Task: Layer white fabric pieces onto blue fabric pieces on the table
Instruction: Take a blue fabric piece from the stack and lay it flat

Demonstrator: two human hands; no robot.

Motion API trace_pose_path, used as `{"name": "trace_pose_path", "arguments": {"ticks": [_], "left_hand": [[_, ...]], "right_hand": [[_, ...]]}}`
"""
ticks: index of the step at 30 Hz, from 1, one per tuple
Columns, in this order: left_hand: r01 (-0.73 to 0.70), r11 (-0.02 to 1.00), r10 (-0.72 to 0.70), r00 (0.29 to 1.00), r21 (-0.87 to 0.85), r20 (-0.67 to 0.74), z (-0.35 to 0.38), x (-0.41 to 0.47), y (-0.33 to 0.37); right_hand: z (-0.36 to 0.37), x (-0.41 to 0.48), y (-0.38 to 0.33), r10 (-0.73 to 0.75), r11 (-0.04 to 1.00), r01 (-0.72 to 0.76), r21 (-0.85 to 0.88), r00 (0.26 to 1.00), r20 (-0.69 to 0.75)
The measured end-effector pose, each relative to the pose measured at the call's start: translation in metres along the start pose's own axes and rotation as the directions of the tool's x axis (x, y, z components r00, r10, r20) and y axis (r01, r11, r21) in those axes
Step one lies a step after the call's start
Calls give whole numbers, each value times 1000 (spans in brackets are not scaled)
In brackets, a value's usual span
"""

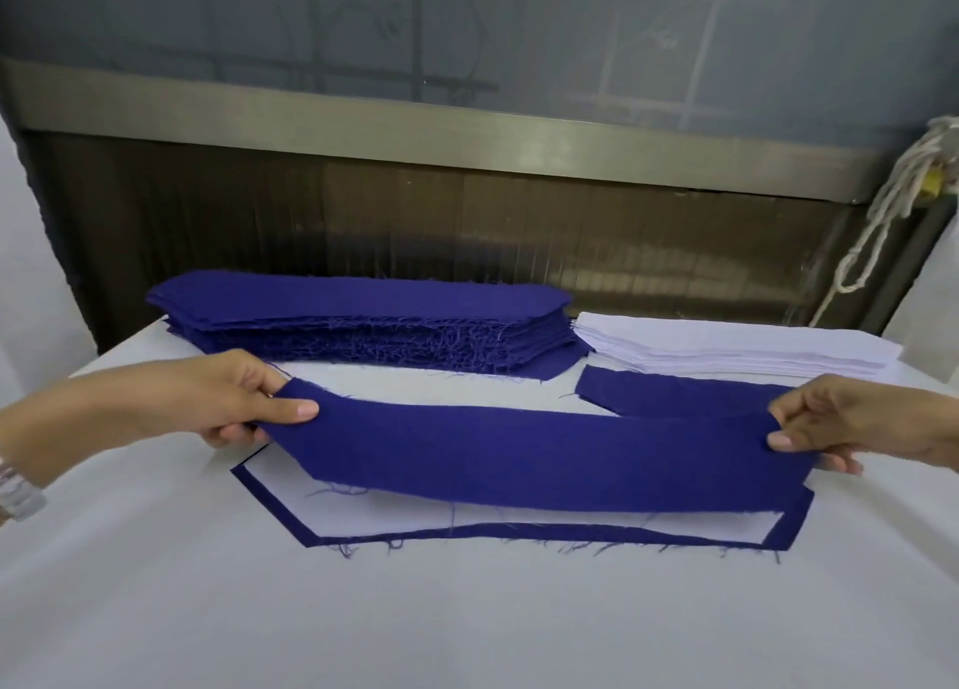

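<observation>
Fingers (pixel 290 409) of the left hand (pixel 207 398) and of the right hand (pixel 861 429) pinch the two ends of a blue fabric strip (pixel 519 450), stretched just above a white piece (pixel 363 516) lying on a blue piece (pixel 794 525) on the tabletop (pixel 467 626); blue stack (pixel 363 299) and white stack (pixel 726 346) sit behind, side by side
</observation>
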State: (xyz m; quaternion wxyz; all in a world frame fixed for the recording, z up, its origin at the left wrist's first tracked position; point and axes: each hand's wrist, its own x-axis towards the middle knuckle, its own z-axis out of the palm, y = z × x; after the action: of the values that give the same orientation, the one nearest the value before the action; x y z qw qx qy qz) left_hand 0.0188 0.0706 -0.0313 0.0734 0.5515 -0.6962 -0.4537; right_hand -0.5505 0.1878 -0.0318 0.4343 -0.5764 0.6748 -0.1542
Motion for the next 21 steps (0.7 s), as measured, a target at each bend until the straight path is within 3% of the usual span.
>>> {"name": "trace_pose_path", "arguments": {"ticks": [5, 21], "left_hand": [[21, 999, -23, 998, 37, 65, 3, 0, -15], [-24, 1000, 24, 1000, 20, 16, 3, 4, -36]], "right_hand": [[8, -1, 6, 25, 998, -24, -51, 999, 33], [0, 13, 23, 14, 997, -11, -79, 999, 34]]}}
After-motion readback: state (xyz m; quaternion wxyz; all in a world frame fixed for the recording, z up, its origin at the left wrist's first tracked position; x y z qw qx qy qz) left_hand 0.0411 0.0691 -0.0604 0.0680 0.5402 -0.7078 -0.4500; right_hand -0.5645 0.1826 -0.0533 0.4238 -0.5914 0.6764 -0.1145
